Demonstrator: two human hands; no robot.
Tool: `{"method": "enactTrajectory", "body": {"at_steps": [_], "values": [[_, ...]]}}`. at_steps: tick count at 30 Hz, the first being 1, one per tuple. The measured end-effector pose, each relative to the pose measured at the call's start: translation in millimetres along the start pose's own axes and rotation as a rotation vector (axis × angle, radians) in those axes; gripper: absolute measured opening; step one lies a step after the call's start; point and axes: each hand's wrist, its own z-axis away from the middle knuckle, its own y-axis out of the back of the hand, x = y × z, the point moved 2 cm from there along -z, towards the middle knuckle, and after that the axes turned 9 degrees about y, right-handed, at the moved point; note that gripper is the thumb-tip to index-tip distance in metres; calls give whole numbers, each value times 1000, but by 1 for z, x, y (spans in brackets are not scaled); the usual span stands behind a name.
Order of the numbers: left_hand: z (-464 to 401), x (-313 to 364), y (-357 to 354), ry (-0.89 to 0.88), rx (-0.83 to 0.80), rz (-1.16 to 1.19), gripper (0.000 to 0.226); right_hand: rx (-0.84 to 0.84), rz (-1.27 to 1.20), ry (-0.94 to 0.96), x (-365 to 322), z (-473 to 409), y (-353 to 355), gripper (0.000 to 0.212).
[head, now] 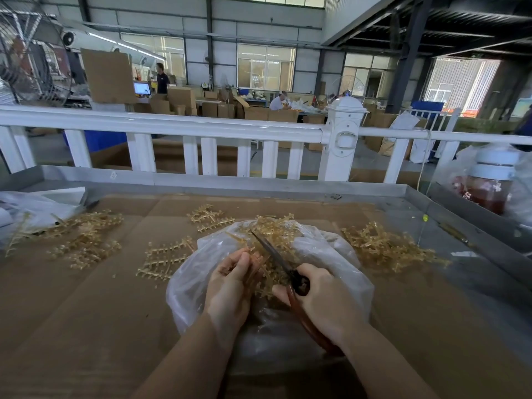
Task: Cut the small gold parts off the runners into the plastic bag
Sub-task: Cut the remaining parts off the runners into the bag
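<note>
Closest to the lens are my two bare forearms coming up from the bottom edge, so that's where I'm starting, then I'll sweep left to right. Far left on the cardboard sheet (86, 312) covering the tray sits a loose heap of gold runners (77, 240), partly lying on a crumpled clear bag at the edge (34, 205). A bit further in, a flat comb-shaped runner (165, 259) lies on the cardboard just beside the plastic bag (339, 254), and another small one (208, 217) sits behind it. My left hand (229, 286) is curled over the open mouth of that bag, fingers pinching a gold runner (259, 272) that hangs down into it. More gold pieces are piled inside the bag, and I can't tell cut parts from whole runners in there. My right hand (322, 298) is wrapped around the reddish-brown handles of the scissors (273, 254), whose dark blades point up and left, crossing right by the held runner; can't really say whether the blades are parted or together. Right of the bag there's another tangled pile of runners (391, 249) on the cardboard. Way over at the right edge, outside the tray wall (460, 214), stands a jar with a white lid (492, 182) wrapped in clear plastic.
</note>
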Motion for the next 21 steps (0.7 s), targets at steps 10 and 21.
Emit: {"method": "enactTrajectory", "body": {"at_steps": [10,21], "values": [[4,2,-4,2,9,18,21,120,88,111,-18,3,7,25],[8,6,-4,19,-5,13,26,-32,102,39,-12,8,-4,26]]}}
